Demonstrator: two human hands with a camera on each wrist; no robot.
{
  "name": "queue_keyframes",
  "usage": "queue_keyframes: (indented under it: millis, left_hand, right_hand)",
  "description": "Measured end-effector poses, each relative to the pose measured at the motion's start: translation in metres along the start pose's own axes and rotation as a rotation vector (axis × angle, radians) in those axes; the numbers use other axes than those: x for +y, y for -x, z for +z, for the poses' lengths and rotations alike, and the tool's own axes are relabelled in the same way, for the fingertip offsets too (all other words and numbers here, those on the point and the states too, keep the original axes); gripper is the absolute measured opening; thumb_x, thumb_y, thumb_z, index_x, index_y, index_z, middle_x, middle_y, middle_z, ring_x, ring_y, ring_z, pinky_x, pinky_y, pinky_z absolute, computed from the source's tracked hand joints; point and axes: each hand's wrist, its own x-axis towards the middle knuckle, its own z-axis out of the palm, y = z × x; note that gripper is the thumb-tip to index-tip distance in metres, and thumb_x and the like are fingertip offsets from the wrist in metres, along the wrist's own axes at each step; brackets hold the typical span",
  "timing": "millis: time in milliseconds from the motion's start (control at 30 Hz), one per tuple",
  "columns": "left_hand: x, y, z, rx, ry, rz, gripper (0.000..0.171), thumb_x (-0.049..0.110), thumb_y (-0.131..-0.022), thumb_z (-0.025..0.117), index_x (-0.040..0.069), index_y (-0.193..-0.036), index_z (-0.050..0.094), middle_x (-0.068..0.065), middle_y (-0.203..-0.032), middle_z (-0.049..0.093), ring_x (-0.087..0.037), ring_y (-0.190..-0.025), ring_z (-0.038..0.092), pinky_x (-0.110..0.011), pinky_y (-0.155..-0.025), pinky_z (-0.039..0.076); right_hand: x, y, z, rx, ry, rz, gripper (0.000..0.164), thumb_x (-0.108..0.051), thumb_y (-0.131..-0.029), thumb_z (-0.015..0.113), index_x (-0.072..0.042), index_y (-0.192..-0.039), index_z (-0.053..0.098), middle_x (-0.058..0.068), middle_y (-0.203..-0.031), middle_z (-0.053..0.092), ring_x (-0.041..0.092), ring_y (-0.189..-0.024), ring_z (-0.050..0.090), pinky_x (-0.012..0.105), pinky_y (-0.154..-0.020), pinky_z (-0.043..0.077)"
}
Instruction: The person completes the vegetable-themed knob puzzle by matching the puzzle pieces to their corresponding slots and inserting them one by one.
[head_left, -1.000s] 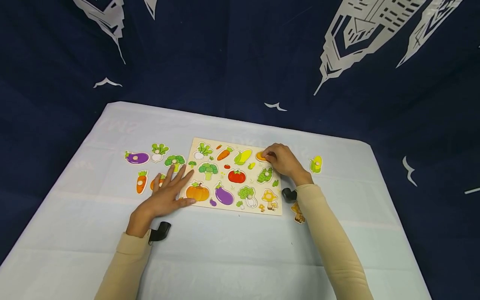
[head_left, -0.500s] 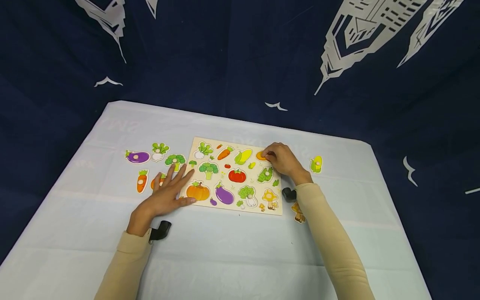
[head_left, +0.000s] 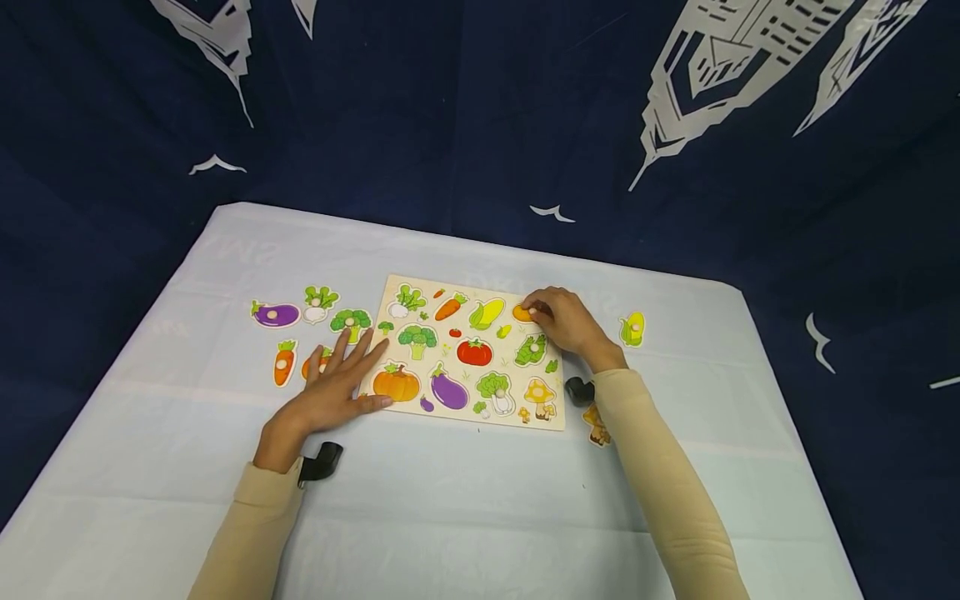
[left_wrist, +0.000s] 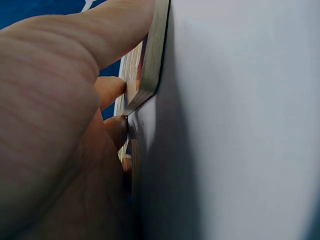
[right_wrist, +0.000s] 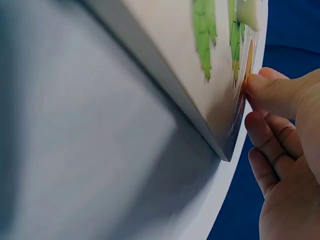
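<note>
A wooden vegetable puzzle board (head_left: 442,406) lies on the white table, printed with pictures such as a tomato (head_left: 475,352) and a pumpkin (head_left: 396,383). My left hand (head_left: 318,404) rests with fingers spread across the board's left edge; its thumb presses the lower-left corner, close up in the left wrist view. At the top-right corner, my right hand (head_left: 566,323) pinches an orange puzzle piece (head_left: 522,313) between thumb and index finger. Most of that piece hides behind the fingers in the right wrist view. Knobbed green leafy (head_left: 531,350) and bok choy (head_left: 495,392) pieces sit in the board.
Left of the board lie loose eggplant (head_left: 275,315), radish (head_left: 318,305), broccoli (head_left: 350,323) and carrot (head_left: 284,363) pieces, plus an orange one (head_left: 322,360) partly under the left hand. A corn piece (head_left: 632,329) lies to the right. The right sleeve partly covers a mushroom piece (head_left: 597,427).
The right fingers have shifted very slightly at the orange piece, and a little more of it shows. The left hand and the board have stayed in place.
</note>
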Motion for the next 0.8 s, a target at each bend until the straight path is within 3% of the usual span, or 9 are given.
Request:
queue_keyframes:
  millis: [100, 200, 500, 800]
  left_hand:
    - [0.0, 0.0, 0.0, 0.001, 0.002, -0.006, 0.086, 0.042, -0.092, 0.069, 0.013, -0.16, 0.025, -0.018, -0.168, 0.008, -0.042, -0.154, -0.013, -0.068, -0.114, -0.019]
    - [0.0, 0.0, 0.0, 0.003, 0.004, -0.008, 0.086, 0.042, -0.091, 0.069, 0.013, -0.16, 0.025, -0.018, -0.168, 0.008, -0.043, -0.154, -0.013, -0.068, -0.114, -0.019]
    - [-0.001, 0.0, 0.001, 0.0, -0.012, -0.012, 0.087, 0.042, -0.091, 0.07, 0.014, -0.16, 0.024, -0.018, -0.168, 0.007, -0.042, -0.154, -0.014, -0.067, -0.114, -0.019]
    - [0.001, 0.0, 0.0, -0.002, -0.008, -0.011, 0.087, 0.042, -0.091, 0.069, 0.014, -0.16, 0.024, -0.018, -0.168, 0.007, -0.042, -0.154, -0.014, -0.067, -0.114, -0.019]
  right_hand:
    - [0.0, 0.003, -0.001, -0.004, -0.002, 0.008, 0.022, -0.013, -0.101, 0.061, -0.013, -0.122, 0.066, 0.009, -0.127, 0.065, 0.028, -0.12, 0.057, 0.046, -0.112, 0.04]
    - [0.002, 0.005, -0.002, 0.003, -0.012, 0.011, 0.025, -0.015, -0.101, 0.061, -0.013, -0.126, 0.064, 0.008, -0.126, 0.064, 0.027, -0.114, 0.058, 0.045, -0.106, 0.044]
    - [0.013, 0.012, -0.007, 0.035, -0.034, -0.003, 0.024, -0.017, -0.1, 0.062, -0.012, -0.124, 0.064, 0.008, -0.116, 0.066, 0.025, -0.104, 0.058, 0.044, -0.099, 0.047]
    - [0.025, 0.021, -0.012, 0.074, -0.044, 0.036, 0.026, -0.018, -0.099, 0.064, -0.011, -0.124, 0.065, 0.009, -0.12, 0.067, 0.026, -0.104, 0.059, 0.046, -0.099, 0.045]
